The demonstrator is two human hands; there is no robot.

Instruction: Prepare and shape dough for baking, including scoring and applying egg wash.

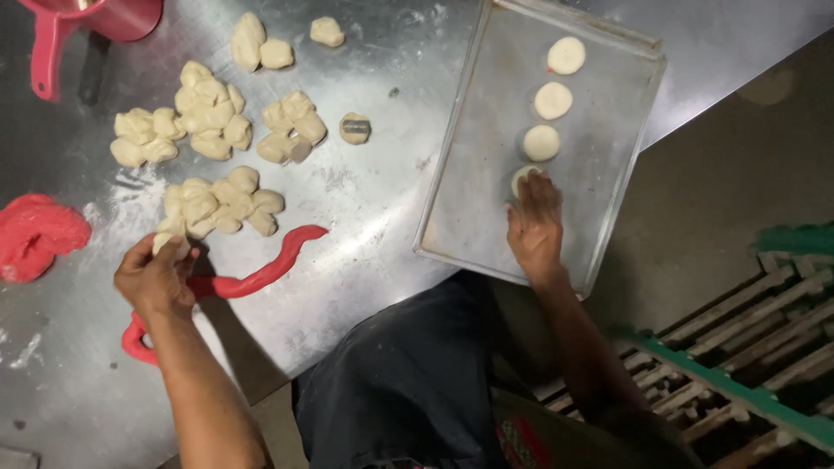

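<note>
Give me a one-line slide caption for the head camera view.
Right hand presses a dough disc onto a metal tray while left hand picks a dough piece beside a red dough rope.

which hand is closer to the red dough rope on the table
Left. The left hand rests right over the red dough rope; the right hand is far off on the baking tray.

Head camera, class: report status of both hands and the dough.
Left hand pinching pale dough piece. Right hand pressing dough round on tray. Red dough rope beside left hand.
</note>
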